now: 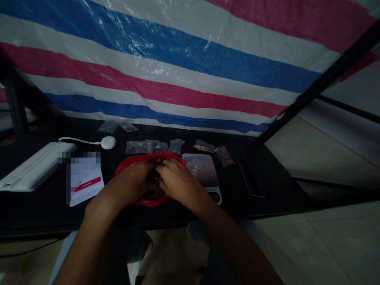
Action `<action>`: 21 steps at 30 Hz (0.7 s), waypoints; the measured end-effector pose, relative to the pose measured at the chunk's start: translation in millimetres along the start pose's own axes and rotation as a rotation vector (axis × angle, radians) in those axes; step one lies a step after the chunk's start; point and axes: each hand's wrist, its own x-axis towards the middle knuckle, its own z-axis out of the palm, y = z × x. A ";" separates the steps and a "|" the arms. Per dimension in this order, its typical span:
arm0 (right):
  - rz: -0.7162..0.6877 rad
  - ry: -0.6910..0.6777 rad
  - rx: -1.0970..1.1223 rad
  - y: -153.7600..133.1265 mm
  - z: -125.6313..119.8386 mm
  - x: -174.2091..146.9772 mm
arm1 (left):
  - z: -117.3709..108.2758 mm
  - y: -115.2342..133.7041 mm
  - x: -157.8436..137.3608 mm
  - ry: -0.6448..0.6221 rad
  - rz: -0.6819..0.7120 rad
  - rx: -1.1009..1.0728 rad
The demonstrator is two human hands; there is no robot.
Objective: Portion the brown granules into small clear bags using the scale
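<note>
The red bag (124,163) lies open on the black table (279,186), with the scale (204,170) at its three o'clock. Left hand (139,176) and right hand (173,178) reach inside, fingers curled narrow; whether they pinch anything, I cannot tell. The soft rim could perhaps fold under a wrist, spilling the brown pieces (154,193).

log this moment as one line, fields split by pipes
left hand: inside red plastic bag, at small brown pieces | right hand: inside same bag | beside bag: flat silver-topped white device | grip: unclear
</note>
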 end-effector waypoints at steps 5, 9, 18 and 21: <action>0.018 -0.019 0.036 4.1 -1.8 -0.3 | -6.4 5.7 -0.5 -0.034 -0.018 0.077; 0.042 -0.005 0.108 9.3 -7.5 -1.1 | -11.4 7.4 0.0 -0.049 0.013 0.068; 0.047 0.124 0.380 33.9 -36.4 -15.1 | -13.5 5.7 1.0 -0.003 0.100 0.001; 0.122 0.229 0.386 52.3 -59.2 -34.2 | -12.6 6.0 1.6 -0.007 0.097 -0.001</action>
